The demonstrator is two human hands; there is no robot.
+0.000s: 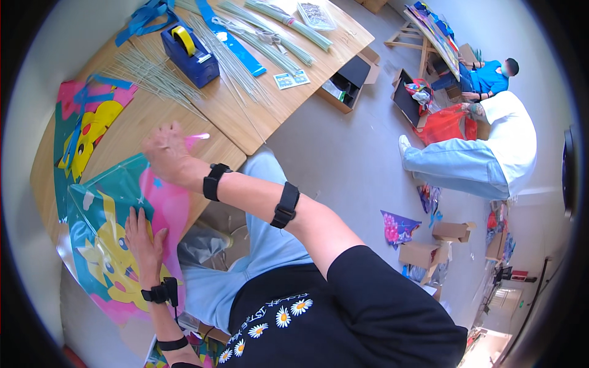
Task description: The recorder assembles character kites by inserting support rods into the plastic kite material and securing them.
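A printed plastic kite sail point(92, 221), teal and pink with a yellow cartoon figure, hangs partly over the table's near left edge. My left hand point(144, 245) lies flat on the yellow figure, fingers stretched out. At the sail's upper corner, my right hand point(167, 154) is closed with curled fingers on its pink border; the fingertips are partly hidden. A narrow pink end point(199, 137) sticks out beside that hand. Another kite sail point(92, 132) with blue ribbon on it lies at the table's left. Thin pale rods point(156, 73) are spread beyond my right hand.
A blue tape dispenser point(191, 58) stands on the wooden table point(236, 132). Rod bundles, blue strips and a clear box point(317, 15) lie farther back. An open carton point(346, 86) is beside the table. One person point(509, 144) bends over red material; another sits beyond.
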